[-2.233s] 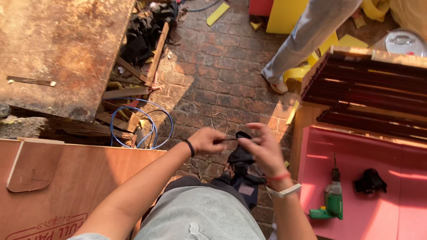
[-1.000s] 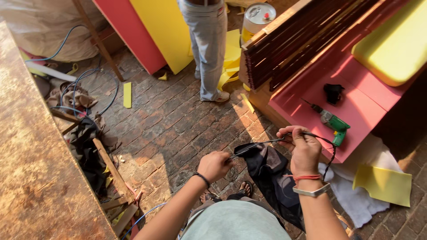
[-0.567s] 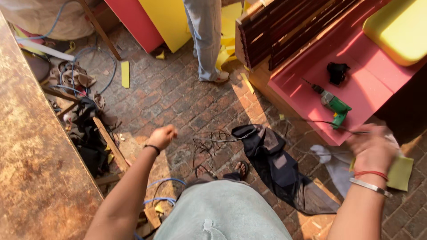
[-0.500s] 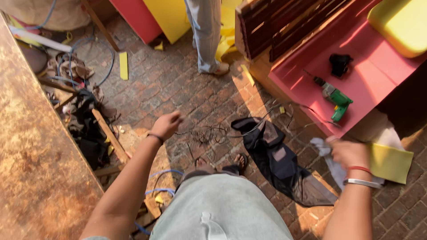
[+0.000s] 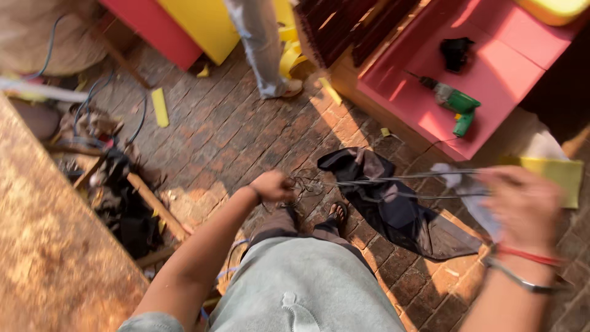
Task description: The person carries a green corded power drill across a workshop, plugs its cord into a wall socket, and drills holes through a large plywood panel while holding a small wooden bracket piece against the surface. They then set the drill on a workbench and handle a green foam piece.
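A thin dark wire (image 5: pixel 405 179) stretched in two near-parallel strands across the middle of the view, running from nine o'clock to three o'clock above the brick floor (image 5: pixel 233 135). At its nine o'clock end the left hand (image 5: pixel 273 186) was clenched around the strands, just beside a loose tangle of the same wire (image 5: pixel 307 184). At the three o'clock end the right hand (image 5: pixel 522 206) was blurred; the strands led into it along with a pale rag (image 5: pixel 467 184), and its fingers looked closed on them, though the blur hid the exact grip. A red band and a metal bangle (image 5: pixel 522 280) circled that wrist.

Under the strands, a dark cloth (image 5: pixel 399 215) lay crumpled on the bricks, and a sandalled foot (image 5: pixel 337 214) showed at its seven o'clock edge. At one o'clock from the cloth stood a pink counter (image 5: pixel 491 80) carrying a green power drill (image 5: pixel 455 104) and a small black object (image 5: pixel 456 52) well apart from it. A yellow sheet (image 5: pixel 559 175) lay just past the right hand. At twelve o'clock another person's leg (image 5: pixel 258 43) stood before yellow and red panels (image 5: pixel 196 24). At nine o'clock, a rusty-looking board (image 5: pixel 43 246) bordered a heap of cables and scrap wood (image 5: pixel 117 184).
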The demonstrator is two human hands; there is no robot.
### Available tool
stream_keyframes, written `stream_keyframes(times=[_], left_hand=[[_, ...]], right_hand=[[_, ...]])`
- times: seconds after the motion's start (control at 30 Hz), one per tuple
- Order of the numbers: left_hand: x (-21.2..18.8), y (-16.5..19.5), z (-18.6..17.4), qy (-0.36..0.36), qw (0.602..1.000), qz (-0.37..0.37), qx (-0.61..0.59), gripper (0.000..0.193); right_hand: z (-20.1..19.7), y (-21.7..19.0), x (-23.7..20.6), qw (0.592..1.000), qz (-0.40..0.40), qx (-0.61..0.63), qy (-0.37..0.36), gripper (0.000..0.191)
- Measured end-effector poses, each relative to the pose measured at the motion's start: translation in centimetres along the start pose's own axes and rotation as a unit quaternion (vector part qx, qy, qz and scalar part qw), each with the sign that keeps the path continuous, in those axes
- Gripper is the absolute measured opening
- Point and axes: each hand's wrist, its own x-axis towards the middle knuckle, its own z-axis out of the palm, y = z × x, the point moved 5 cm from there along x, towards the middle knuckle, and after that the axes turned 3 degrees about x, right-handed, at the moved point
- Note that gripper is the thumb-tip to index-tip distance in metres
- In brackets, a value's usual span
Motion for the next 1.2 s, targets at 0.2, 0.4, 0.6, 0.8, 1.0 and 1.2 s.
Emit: stream_keyframes(times=[0.2, 0.4, 0.6, 0.8, 1.0, 1.2], left_hand=[[-2.5, -0.7, 0.3, -0.061, 0.996, -0.068, -0.007, 0.029], [0.9, 14.1, -7.0, 0.042, 0.960, 0.265, 0.083, 0.030], [1.0, 6.0, -5.2, -0.100, 0.940, 0.309, -0.100, 0.026], [-2.0, -9.6, 3.9, -0.190, 0.962, 0.195, 0.010, 0.032], [-3.9, -1.3, -2.8, -0.088, 0.939, 0.321, 0.089, 0.024], [-5.4, 8.8, -10.7, -0.024, 0.932, 0.337, -0.130, 0.030]], right_hand=[[-8.6, 2.1, -6.3, 0.844, -0.136, -0.426, 0.296, 0.037], [18.1, -3.0, -12.0, 0.977, -0.099, -0.098, -0.163, 0.045], [18.0, -6.0, -17.6, 0.978, -0.013, -0.168, 0.120, 0.023], [3.3, -2.3, -28.8, 0.848, 0.016, -0.167, 0.502, 0.021], [13.4, -2.6, -27.8, 0.860, 0.053, -0.271, 0.428, 0.061], [29.5, -6.8, -20.8, 0.990, -0.012, -0.138, 0.021, 0.030]])
